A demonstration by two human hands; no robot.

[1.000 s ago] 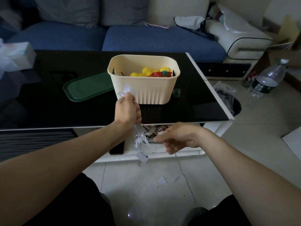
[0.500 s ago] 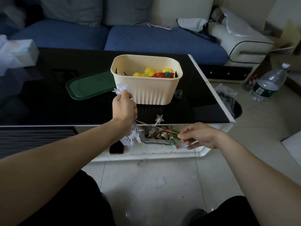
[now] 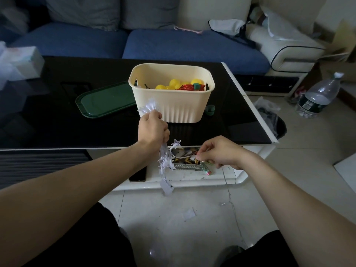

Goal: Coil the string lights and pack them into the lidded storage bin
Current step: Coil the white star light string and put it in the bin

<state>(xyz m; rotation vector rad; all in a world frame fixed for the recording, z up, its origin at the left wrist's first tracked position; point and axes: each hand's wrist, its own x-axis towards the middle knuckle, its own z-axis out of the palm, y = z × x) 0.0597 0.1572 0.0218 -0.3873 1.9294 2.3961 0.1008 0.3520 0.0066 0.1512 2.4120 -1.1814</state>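
hand (image 3: 153, 129) grips papery star lights (image 3: 165, 158)

Home living room, blue sofa (image 3: 173, 45), black coffee table (image 3: 57, 122)

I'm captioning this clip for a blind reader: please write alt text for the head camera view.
A person's left hand grips a bundle of white star string lights while the right hand pinches the loose wire. Behind, on a black table, stand an open cream bin holding yellow balls and its green lid beside it.
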